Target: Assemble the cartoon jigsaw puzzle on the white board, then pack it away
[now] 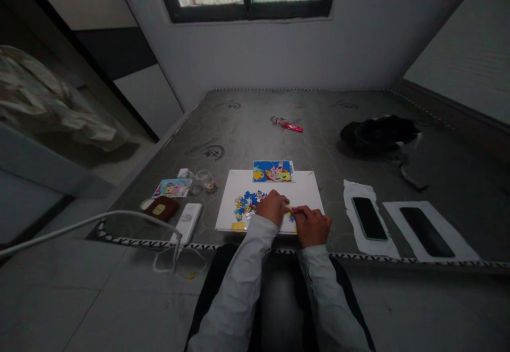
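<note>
Jigsaw puzzle pieces (247,201), mostly blue with some yellow, lie in a loose pile on a white board (235,182). My left hand (273,208) reaches over the right part of the pile, its thumb and fingers pinched. Close beside it, my right hand (313,225) is pinched too, and the fingertips of both hands meet at a small yellowish puzzle piece (289,209). The fingers partly cover this piece. Behind the hands, a blue picture card (273,172) with cartoon figures rests at the board's far edge.
Left of the board are a clear jar (205,179), a colourful card (172,187), a brown case (162,209) and a white power bank (188,221) with a cable. Two phones (369,218) lie on white paper at right. Farther back are a red packet (289,125) and a black bag (378,134).
</note>
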The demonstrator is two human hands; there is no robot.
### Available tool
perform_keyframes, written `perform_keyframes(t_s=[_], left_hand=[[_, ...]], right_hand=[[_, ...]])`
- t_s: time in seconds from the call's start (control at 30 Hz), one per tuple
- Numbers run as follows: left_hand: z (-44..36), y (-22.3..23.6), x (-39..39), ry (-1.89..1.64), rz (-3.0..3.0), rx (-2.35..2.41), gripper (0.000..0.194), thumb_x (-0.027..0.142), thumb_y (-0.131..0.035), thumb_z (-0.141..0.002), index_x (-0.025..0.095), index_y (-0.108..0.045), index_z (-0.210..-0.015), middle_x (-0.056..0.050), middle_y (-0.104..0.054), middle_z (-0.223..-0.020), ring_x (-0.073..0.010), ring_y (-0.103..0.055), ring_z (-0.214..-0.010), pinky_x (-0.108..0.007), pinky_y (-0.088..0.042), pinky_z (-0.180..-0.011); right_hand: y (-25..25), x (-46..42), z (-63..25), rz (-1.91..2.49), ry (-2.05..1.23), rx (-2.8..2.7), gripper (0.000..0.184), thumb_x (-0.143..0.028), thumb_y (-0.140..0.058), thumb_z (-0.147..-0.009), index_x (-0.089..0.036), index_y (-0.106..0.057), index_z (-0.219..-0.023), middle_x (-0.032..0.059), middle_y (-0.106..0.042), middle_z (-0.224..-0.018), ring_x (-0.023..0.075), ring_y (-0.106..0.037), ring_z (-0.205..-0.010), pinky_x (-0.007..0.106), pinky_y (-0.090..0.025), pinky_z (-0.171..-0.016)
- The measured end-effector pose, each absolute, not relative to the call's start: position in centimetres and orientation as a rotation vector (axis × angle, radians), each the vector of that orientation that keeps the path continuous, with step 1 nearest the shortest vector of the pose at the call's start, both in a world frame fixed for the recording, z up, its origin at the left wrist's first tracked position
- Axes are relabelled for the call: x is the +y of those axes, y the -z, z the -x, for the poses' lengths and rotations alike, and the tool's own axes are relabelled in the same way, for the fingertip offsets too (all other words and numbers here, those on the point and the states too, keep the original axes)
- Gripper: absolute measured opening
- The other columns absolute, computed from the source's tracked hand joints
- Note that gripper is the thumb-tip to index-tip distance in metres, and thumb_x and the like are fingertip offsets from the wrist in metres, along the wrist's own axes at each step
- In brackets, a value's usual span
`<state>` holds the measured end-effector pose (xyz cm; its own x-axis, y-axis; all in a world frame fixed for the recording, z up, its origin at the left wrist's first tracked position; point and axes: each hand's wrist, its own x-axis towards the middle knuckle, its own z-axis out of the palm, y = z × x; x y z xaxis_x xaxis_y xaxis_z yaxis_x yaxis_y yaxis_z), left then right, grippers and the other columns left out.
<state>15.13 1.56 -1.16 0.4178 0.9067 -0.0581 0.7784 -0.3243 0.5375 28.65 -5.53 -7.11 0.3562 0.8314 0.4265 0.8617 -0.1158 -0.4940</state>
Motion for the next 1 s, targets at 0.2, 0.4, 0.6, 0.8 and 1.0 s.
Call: perform_keyframes(t_s=[0.2,0.4,0.6,0.8,1.0], left_hand=[[-15.5,1.5,1.4,-0.359,-2.181,1.456,0.014,0.025,-0.067,-0.081,0.025,-0.073,-0.094,-0.004,-0.060,-0.106,-0.0177,-0.063,-0.093,-0.028,-0.049,-0.082],[-15.4,1.3,1.4,-0.374,-2.198,1.447,0.013,0.024,-0.066,-0.081,0.023,-0.071,-0.093,-0.005,-0.063,-0.106,-0.0172,-0.064,-0.091,-0.028,-0.050,-0.081],[-15.4,0.6,1.3,-0.423,-2.137,1.381,0.015,0.021,-0.061,-0.084,0.024,-0.070,-0.096,0.000,-0.073,-0.088,-0.0162,-0.066,-0.087,-0.027,-0.049,-0.080],[-15.3,0.6,1.1,-0.294,-2.218,1.480,0.022,0.034,-0.063,-0.084,0.025,-0.072,-0.101,-0.006,-0.068,-0.106,-0.0208,-0.065,-0.097,-0.030,-0.049,-0.085],[-15.7,0.6,1.0,-0.277,-2.144,1.515,0.013,0.030,-0.063,-0.082,0.024,-0.072,-0.089,-0.004,-0.070,-0.096,-0.0196,-0.066,-0.092,-0.029,-0.050,-0.081]], right_hand=[[6.9,-5.6,-28.7,1.869,-0.002,-1.562,0.014,-0.033,-0.057,-0.089,-0.024,-0.068,-0.089,-0.0006,-0.070,-0.076,0.0159,-0.057,-0.073,0.031,-0.023,-0.076],[6.5,-5.7,-28.7,1.914,0.023,-1.591,0.028,-0.048,-0.053,-0.089,-0.023,-0.064,-0.086,0.0017,-0.071,-0.078,0.0184,-0.059,-0.074,0.031,-0.024,-0.074],[6.6,-5.5,-28.9,1.959,-0.015,-1.551,0.030,-0.052,-0.055,-0.087,-0.024,-0.065,-0.083,0.0011,-0.071,-0.076,0.0189,-0.059,-0.074,0.031,-0.023,-0.073],[5.7,-5.7,-28.3,2.010,-0.051,-1.513,0.028,-0.051,-0.055,-0.087,-0.024,-0.064,-0.083,0.0003,-0.071,-0.079,0.0182,-0.058,-0.076,0.032,-0.023,-0.075],[4.9,-5.9,-28.0,2.057,-0.087,-1.475,0.030,-0.052,-0.051,-0.088,-0.025,-0.064,-0.084,0.0006,-0.072,-0.079,0.0190,-0.058,-0.079,0.031,-0.023,-0.076]])
